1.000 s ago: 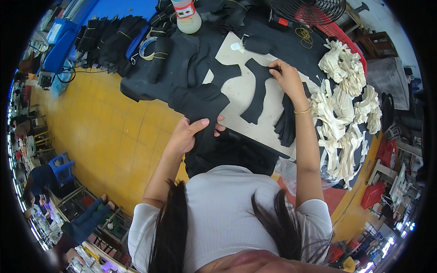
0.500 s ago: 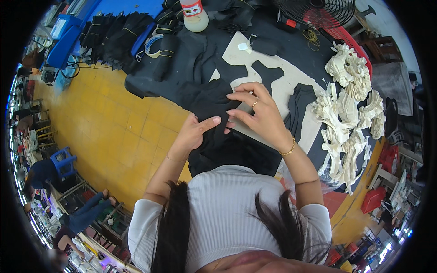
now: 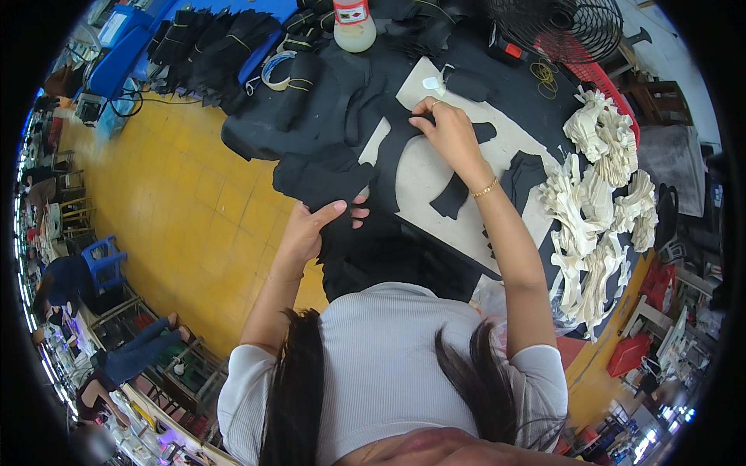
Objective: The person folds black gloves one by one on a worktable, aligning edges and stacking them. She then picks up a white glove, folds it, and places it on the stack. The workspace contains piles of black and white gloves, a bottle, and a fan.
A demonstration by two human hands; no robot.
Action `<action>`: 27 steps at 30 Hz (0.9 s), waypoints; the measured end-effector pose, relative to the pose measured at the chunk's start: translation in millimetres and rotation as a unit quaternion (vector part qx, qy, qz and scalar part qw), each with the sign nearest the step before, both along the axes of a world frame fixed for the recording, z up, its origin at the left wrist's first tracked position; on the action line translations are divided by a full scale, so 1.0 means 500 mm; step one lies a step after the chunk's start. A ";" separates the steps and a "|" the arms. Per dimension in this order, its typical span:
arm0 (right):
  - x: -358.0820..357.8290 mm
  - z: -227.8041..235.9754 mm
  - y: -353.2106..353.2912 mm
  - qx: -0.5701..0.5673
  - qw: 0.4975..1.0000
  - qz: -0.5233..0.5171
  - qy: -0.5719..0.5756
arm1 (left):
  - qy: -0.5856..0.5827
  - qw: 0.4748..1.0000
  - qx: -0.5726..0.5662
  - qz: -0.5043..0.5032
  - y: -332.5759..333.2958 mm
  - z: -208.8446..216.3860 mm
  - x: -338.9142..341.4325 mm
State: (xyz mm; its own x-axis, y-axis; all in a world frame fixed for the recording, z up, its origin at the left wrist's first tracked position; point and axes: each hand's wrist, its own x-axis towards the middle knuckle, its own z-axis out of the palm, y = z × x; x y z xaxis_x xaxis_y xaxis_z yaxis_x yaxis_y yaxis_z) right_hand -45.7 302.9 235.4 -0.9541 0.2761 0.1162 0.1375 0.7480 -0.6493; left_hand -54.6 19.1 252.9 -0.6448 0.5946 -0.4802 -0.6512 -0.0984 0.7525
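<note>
My left hand (image 3: 309, 228) grips a stack of black cut fabric pieces (image 3: 315, 175) over my lap, its thumb on top and fingertips showing past the edge. Farther off, my right hand (image 3: 452, 138) has thumb and fingers pinched at the upper end of a curved black fabric piece (image 3: 386, 167). This piece lies along the left part of a pale board (image 3: 423, 179). Other black pieces rest on the board, one partly under my right wrist and a small pile (image 3: 522, 177) at its right side. More black fabric (image 3: 388, 260) covers my lap.
Bundles of cream pieces (image 3: 594, 198) lie on the right. Along the back are a bottle (image 3: 355, 33), tape roll (image 3: 277, 70), black fan (image 3: 561, 23), red basket (image 3: 594, 78), yellow bands (image 3: 545, 80) and tied black bundles (image 3: 206, 50). People sit at benches far left.
My right hand has moved away from the left, up and over the board, to the curved black piece's end. My left hand has shifted slightly left with the stack.
</note>
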 end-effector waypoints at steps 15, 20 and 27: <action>0.126 0.121 -0.095 -0.179 0.982 0.066 0.006 | 0.050 0.994 0.067 -0.073 0.060 0.011 0.004; 0.152 0.102 0.013 -0.113 0.993 0.013 -0.018 | 0.014 0.999 0.028 -0.040 0.066 0.004 0.014; 0.145 0.054 0.097 0.230 0.970 -0.073 -0.022 | 0.027 0.998 0.044 -0.035 0.072 0.004 0.016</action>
State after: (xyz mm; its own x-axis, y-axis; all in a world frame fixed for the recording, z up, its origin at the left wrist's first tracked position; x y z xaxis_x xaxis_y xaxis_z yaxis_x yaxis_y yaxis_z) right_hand 26.6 351.6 262.2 -0.9159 0.3365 0.2190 0.2832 0.9281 -0.2419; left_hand -46.6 55.3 255.1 -0.6242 0.6768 -0.3903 -0.6175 -0.1214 0.7772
